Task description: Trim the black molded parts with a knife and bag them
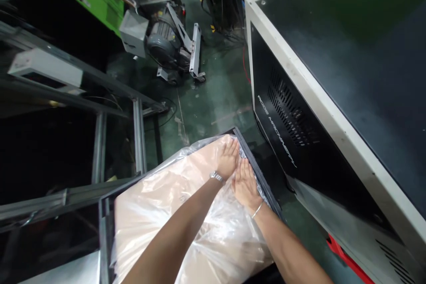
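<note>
Clear plastic sheeting [219, 226] lies crumpled over a pale tan, flat-topped load [140, 213] inside a dark crate [256, 168]. My left hand [229, 157], with a metal watch at its wrist, presses on the plastic near the crate's far corner. Its fingers are stretched out. Just to the right, my right hand [246, 184] lies flat on the plastic along the crate's right edge, fingers extended, a thin bangle on the wrist. Neither hand grips anything. What the tan load is under the plastic I cannot tell.
A large black-and-white machine cabinet [299, 111] stands close on the right. Beyond the crate, a wheeled unit with a motor [163, 40] sits on the green floor [213, 93]. Metal framing [138, 133] runs along the left. A red part [348, 257] lies low at right.
</note>
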The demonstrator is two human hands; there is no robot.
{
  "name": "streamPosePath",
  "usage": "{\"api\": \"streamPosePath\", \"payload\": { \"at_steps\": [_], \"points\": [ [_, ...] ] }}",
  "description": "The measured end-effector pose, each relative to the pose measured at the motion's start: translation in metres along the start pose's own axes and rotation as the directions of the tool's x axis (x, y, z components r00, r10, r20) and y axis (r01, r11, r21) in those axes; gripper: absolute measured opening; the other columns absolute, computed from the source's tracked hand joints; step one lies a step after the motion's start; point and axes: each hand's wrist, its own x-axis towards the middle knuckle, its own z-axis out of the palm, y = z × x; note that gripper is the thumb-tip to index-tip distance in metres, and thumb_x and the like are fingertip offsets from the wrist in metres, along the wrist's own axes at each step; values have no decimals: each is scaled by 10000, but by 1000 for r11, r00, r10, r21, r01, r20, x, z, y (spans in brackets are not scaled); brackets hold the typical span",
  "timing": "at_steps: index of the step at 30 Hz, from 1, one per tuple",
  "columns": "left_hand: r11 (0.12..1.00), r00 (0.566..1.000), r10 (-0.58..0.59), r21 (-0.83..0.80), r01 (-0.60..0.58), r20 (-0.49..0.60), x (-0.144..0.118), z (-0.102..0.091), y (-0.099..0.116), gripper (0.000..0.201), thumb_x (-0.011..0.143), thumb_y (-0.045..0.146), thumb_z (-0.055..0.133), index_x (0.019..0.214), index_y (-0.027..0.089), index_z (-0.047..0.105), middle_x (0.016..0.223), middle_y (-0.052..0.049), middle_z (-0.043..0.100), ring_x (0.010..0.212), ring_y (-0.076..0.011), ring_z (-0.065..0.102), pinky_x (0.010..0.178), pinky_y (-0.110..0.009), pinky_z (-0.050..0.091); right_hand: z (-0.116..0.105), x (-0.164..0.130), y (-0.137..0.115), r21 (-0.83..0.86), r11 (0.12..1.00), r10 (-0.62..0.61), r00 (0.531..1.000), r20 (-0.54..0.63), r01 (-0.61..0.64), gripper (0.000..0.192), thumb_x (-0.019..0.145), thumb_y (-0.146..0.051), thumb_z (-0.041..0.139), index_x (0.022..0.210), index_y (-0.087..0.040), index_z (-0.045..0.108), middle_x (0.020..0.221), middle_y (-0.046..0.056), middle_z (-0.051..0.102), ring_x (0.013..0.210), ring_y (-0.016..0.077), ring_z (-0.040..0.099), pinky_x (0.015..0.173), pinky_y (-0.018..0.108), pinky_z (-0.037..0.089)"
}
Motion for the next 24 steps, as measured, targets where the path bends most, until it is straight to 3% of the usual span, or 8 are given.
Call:
{"api": "streamPosePath", "payload": {
  "at_steps": [7, 11, 13, 16, 20, 24],
  "points": [
    [1000, 997, 10, 14, -12, 73, 19, 9, -10, 450, 880, 218, 337, 1276, 30, 443, 1377, -179, 382, 1327, -241, 270, 1110, -408, 226, -3, 26, 1, 0, 1000, -21, 998, 58, 21, 697, 787, -283, 495, 1297, 155, 314, 1385, 319, 251, 1337, 366, 131, 1104, 430, 141],
    [999, 996, -4, 33, 1, 85, 28, -5, -10, 401, 884, 191, 335, 1234, 82, 498, 1325, -136, 471, 1265, -205, 388, 1074, -379, 305, -17, 28, 7, -1, 999, -36, 998, 52, 36, 666, 782, -254, 500, 1305, 123, 334, 1367, 293, 319, 1313, 342, 241, 1083, 403, 231],
    [998, 998, -30, 50, 27, 59, 24, -15, -3, 414, 896, 201, 304, 1259, 108, 478, 1349, -124, 446, 1270, -207, 380, 1077, -401, 293, -25, 12, 9, -4, 998, -66, 997, 34, 67, 588, 829, -229, 440, 1326, 70, 342, 1393, 249, 306, 1326, 299, 233, 1084, 382, 241],
    [994, 996, -89, 69, 89, -5, 7, -21, 14, 465, 914, 257, 261, 1352, 132, 351, 1450, -126, 269, 1347, -249, 218, 1098, -502, 181, -26, -31, 10, -13, 995, -96, 995, 8, 97, 544, 884, -252, 374, 1367, -7, 311, 1448, 195, 207, 1355, 284, 138, 1096, 422, 212],
    [986, 987, -161, 48, 161, -11, -16, -6, 32, 508, 909, 301, 272, 1379, 108, 291, 1469, -139, 209, 1367, -278, 125, 1089, -527, 157, -4, -75, 13, -35, 997, -73, 997, -34, 72, 622, 896, -362, 390, 1386, -3, 257, 1462, 219, 115, 1354, 328, 73, 1093, 459, 199],
    [980, 980, -197, 2, 197, -13, -16, 10, 36, 526, 903, 282, 267, 1400, 115, 235, 1490, -112, 145, 1377, -256, 56, 1107, -495, 108, 16, -75, 21, -41, 995, -88, 996, -25, 87, 644, 908, -408, 354, 1393, -2, 233, 1469, 216, 88, 1355, 329, 56, 1101, 455, 179]
  ]
}}
